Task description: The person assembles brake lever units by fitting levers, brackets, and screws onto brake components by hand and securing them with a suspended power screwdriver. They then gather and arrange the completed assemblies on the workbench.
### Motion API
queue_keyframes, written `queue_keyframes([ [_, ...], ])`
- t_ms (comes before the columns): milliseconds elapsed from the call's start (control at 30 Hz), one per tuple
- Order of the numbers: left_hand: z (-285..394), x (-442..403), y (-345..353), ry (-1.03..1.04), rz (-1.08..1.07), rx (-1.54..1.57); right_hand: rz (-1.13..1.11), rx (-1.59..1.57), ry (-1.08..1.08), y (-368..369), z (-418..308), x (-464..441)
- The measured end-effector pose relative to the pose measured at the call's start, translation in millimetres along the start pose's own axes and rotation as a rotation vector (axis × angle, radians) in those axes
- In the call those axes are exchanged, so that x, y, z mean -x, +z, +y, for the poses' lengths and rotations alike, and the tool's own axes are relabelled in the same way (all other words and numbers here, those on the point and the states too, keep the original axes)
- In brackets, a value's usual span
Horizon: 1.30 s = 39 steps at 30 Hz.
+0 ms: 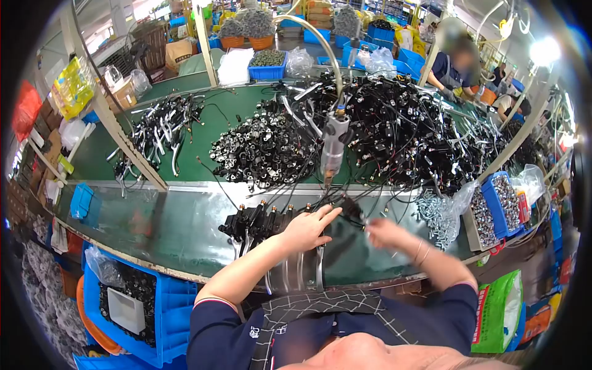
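Observation:
My left hand lies over the near end of a row of black brake lever assemblies, its fingers stretched out and the thumb apart. Silver lever blades point from the row toward my body. To the right, my right hand is smeared by motion, with its fingers closed. A blurred black part extends from its fingertips; its exact kind is unclear. Just behind both hands hangs a silver pneumatic screwdriver, tip down, touched by neither hand.
Black clamp pieces and cabled black assemblies are heaped behind. Loose screws lie right, beside a blue bin. More levers lie left behind a post. A blue crate stands below; a co-worker is at back right.

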<state>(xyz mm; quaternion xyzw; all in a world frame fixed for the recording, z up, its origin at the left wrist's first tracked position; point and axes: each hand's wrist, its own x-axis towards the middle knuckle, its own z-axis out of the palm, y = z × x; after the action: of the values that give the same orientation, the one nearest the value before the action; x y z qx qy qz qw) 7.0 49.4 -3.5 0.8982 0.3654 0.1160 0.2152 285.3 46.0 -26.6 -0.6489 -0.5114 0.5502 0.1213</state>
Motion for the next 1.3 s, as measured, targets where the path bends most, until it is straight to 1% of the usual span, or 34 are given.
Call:
queue_keyframes([
  [33, 2.6, -1.9, 0.4, 0.063, 0.047, -0.068, -0.045, -0.115, -0.054, 25.5, 11.9, 13.3],
  [100, 6.8, -6.2, 2.5, 0.188, 0.131, -0.209, -0.232, -0.457, -0.005, 73.1, 13.5, 30.4],
  [167, 4.6, -14.8, 12.2, 0.283, 0.120, -0.284, -0.405, -0.258, -0.136, 94.6, 24.7, 16.2],
  [200, 2.5, -20.2, 15.4, 0.234, 0.002, -0.258, -0.611, -0.041, -0.127, 83.3, 0.0, 18.6],
  [233, 1.3, -23.6, 17.6, 0.186, -0.118, -0.230, -0.675, 0.269, -0.202, 67.3, -27.0, 23.2],
  [267, 0.8, -23.6, 17.8, 0.191, -0.114, -0.231, -0.725, 0.472, -0.248, 43.9, -53.3, 23.8],
  [300, -1.5, -23.8, 16.6, 0.198, -0.106, -0.241, -0.630, 0.683, -0.267, 17.9, -78.8, 16.2],
  [333, -6.4, -20.6, 24.5, 0.233, 0.016, -0.272, -0.459, 0.600, -0.237, -10.7, -86.7, -11.9],
  [367, -8.1, -19.9, 26.0, 0.245, 0.047, -0.272, -0.179, 0.628, -0.363, -37.7, -102.2, -36.0],
  [400, -8.2, -18.1, 27.2, 0.245, 0.067, -0.246, -0.061, 0.574, -0.693, -70.3, -99.9, -90.9],
  [433, -7.7, -16.9, 26.7, 0.245, 0.085, -0.221, 0.173, 0.159, -0.512, -73.5, -136.0, -95.1],
  [467, -7.5, -16.8, 24.2, 0.231, 0.072, -0.197, 0.220, 0.165, -0.858, -83.0, -148.7, -146.2],
  [533, -7.9, -17.2, 21.4, 0.208, 0.056, -0.128, 0.257, 0.119, -0.959, -77.5, -167.1, -235.7],
  [567, -7.2, -16.2, 19.0, 0.193, 0.058, -0.114, 0.247, 0.070, -0.718, -65.2, -182.4, -259.8],
  [633, -4.8, -14.0, 12.9, 0.142, 0.027, -0.072, 0.357, 0.444, -0.882, -43.1, -201.9, -279.2],
  [667, -4.4, -12.1, 9.9, 0.120, 0.031, -0.065, 0.351, 0.483, -0.650, -38.5, -208.7, -285.5],
  [700, -3.4, -10.2, 7.4, 0.080, 0.025, -0.056, 0.456, 0.632, -0.665, -28.9, -215.4, -289.1],
  [767, -2.7, -6.9, 2.3, 0.012, 0.010, -0.042, 0.558, 0.860, -0.626, -20.8, -217.3, -287.4],
  [833, -4.2, -7.9, 2.3, 0.010, 0.020, -0.044, 0.389, 0.502, -0.808, -27.4, -216.2, -294.0],
  [867, -3.1, -8.3, 1.5, 0.006, 0.025, -0.047, 0.193, -0.047, -0.912, -40.1, -210.4, -302.7],
  [933, -3.3, -8.2, 3.8, 0.016, 0.066, -0.046, 0.260, -0.168, -0.640, -63.9, -204.8, -276.6],
  [967, -2.6, -7.8, 4.4, 0.040, 0.108, -0.066, 0.074, -0.485, -0.498, -62.3, -206.3, -202.5],
  [1000, 0.9, -9.8, -0.4, 0.021, 0.054, -0.089, -0.023, -0.629, -0.536, -64.3, -180.0, -188.5],
  [1033, 4.4, -11.1, -2.8, 0.003, 0.004, -0.112, -0.049, -0.597, -0.593, -56.9, -157.8, -138.5],
  [1067, 2.0, -11.2, 3.1, 0.014, 0.019, -0.114, -0.031, -0.589, -0.681, -43.6, -129.2, -103.8],
  [1100, -3.4, -10.2, 11.8, 0.056, 0.108, -0.172, 0.003, -0.515, -0.700, -36.7, -86.9, -86.8],
  [1133, -1.2, -8.1, 13.5, 0.038, 0.184, -0.111, 0.063, -0.606, -0.549, -17.6, -63.7, -41.2],
  [1167, -0.1, -8.7, 12.5, 0.020, 0.262, -0.054, 0.071, -0.572, -0.480, -2.0, -27.2, -13.9],
  [1200, 3.4, -11.0, 8.2, 0.059, 0.283, -0.107, 0.069, -0.638, -0.441, 18.4, -4.8, 21.2],
  [1233, 10.6, -13.2, 3.2, 0.094, 0.296, -0.154, 0.049, -0.642, -0.345, 37.6, 27.0, 37.1],
  [1267, 17.6, -15.7, 1.5, 0.131, 0.303, -0.196, -0.013, -0.687, -0.318, 59.5, 43.9, 58.1],
  [1300, 22.3, -21.6, 1.1, 0.215, 0.264, -0.147, -0.074, -0.731, -0.296, 77.7, 52.6, 74.8],
])
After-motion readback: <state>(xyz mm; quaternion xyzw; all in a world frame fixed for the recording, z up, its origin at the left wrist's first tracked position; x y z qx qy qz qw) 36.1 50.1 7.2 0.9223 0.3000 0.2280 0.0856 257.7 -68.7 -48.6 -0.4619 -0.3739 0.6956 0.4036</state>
